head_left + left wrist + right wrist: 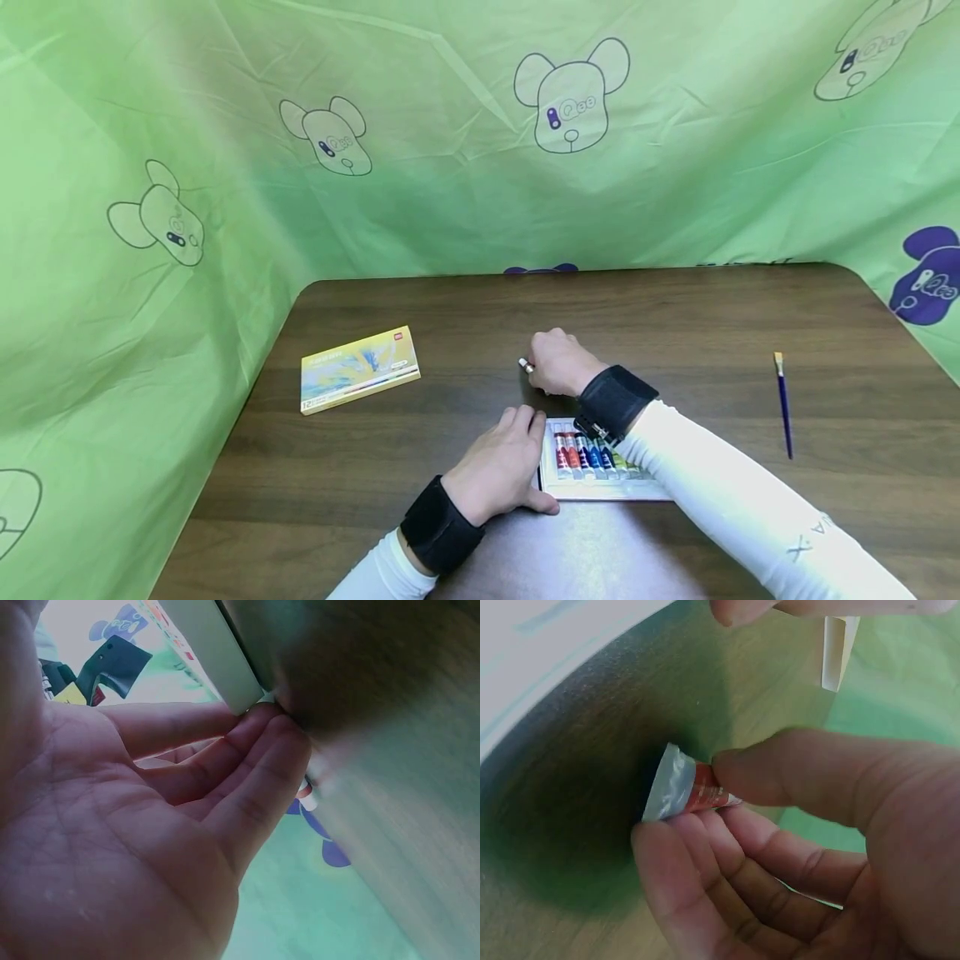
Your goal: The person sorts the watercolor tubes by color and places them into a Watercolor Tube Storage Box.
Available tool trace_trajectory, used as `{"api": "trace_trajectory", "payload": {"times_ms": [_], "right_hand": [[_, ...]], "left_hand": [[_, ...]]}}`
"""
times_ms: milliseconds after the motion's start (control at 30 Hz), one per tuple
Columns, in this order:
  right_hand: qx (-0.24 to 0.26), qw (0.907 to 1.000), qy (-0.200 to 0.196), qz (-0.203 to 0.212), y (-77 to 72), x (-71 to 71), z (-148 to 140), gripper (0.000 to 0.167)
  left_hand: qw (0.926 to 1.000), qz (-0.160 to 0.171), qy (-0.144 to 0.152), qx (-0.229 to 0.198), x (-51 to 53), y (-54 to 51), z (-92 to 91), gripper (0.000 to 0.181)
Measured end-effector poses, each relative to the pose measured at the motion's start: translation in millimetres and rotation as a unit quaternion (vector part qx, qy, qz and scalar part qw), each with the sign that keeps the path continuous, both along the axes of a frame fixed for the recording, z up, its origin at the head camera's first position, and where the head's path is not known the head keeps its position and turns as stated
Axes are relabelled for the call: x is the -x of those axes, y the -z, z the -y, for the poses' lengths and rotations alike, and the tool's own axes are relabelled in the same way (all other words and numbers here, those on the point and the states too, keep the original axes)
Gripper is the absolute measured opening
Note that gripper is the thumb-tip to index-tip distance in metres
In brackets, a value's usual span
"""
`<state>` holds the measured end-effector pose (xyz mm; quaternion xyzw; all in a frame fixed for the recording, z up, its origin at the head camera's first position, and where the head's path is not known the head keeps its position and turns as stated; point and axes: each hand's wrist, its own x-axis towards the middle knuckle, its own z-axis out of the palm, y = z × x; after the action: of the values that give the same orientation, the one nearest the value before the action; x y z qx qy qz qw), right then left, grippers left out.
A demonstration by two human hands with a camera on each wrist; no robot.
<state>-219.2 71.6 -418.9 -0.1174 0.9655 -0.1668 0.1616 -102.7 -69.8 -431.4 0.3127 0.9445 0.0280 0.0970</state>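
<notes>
My right hand (564, 364) pinches a small red paint tube (707, 787) between thumb and fingers, just above the table beyond the tray. The tube's crimped silvery end shows in the right wrist view, and its white cap pokes out to the left in the head view. My left hand (501, 467) rests at the left edge of a white tray (600, 490), fingers fairly straight and touching its side, thumb near the front corner. Several colored paint tubes (581, 457) lie in a row in the tray. My right forearm hides the tray's right part.
A yellow box (360, 369) with a blue picture lies at the left of the brown table (465, 325). A paintbrush (783, 408) with a dark blue handle lies at the right. Green printed cloth (450, 208) hangs behind and at the sides.
</notes>
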Motion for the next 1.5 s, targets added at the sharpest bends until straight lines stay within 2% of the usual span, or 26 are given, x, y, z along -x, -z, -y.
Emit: {"api": "trace_trajectory", "payload": {"times_ms": [167, 367, 467, 767, 1000, 1200, 1500], "right_hand": [[-0.017, 0.9987, -0.009, -0.046, -3.9, -7.5, -1, 0.023], [-0.044, 0.9959, -0.009, -0.079, -1.5, -12.6, -7, 0.008], [-0.06, 0.9939, -0.011, -0.093, 0.1, -14.8, -10, 0.006], [-0.034, 0.9928, 0.014, -0.114, 2.9, -19.7, -25, 0.019], [-0.039, 0.9881, 0.024, -0.147, 6.6, -27.4, -27, 0.007], [-0.042, 0.9854, 0.015, -0.164, 10.0, -32.7, -24, 0.009], [-0.035, 0.9838, 0.029, -0.173, 12.1, -34.2, -28, 0.01]], "left_hand": [[1.0, -0.003, 0.001, -0.002, -0.1, 0.0, -1.0, 0.112], [1.0, -0.005, 0.0, -0.003, -0.1, -0.5, -1.2, 0.111], [1.0, -0.007, 0.0, -0.006, -0.2, 0.0, -0.2, 0.111], [0.9999, -0.003, 0.007, -0.011, 1.4, -0.2, -0.9, 0.107], [0.9997, -0.002, 0.008, -0.025, 1.7, -0.2, 1.3, 0.106], [0.9995, 0.0, 0.002, -0.033, 2.2, 1.0, 3.7, 0.106], [0.9995, 0.011, 0.003, -0.03, 4.8, 3.4, 0.8, 0.107]]}}
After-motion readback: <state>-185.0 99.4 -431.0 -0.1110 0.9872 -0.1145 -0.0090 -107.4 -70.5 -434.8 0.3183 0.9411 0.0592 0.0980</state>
